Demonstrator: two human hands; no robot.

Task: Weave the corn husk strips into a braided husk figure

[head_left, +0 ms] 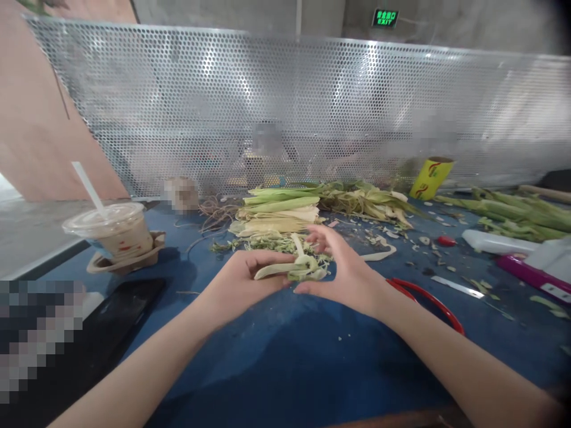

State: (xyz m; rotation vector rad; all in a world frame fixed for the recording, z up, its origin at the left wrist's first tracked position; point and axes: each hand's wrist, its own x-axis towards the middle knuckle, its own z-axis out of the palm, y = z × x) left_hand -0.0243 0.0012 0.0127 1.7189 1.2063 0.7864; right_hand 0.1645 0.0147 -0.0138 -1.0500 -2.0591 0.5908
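My left hand (243, 278) pinches a pale green corn husk strip (307, 267), looped and knotted, between thumb and fingers. One end of the strip points left over the hand and another stands up. Close on the other side of the knot is my right hand (345, 267), its thumb and fingers spread apart with nothing between them. Just beyond the hands lies a stack of flattened corn husks (280, 211), from green to cream. Small green plant scraps (263, 242) are strewn in front of that stack.
At left stand a lidded drink cup (120, 232) with a straw and a black phone (134, 306). Brown twine (218, 214) lies behind. To the right are red handles (439, 303), a thin blade (457, 286), a yellow roll (432, 178) and more husks (513, 208). A perforated metal screen (178, 107) borders the back.
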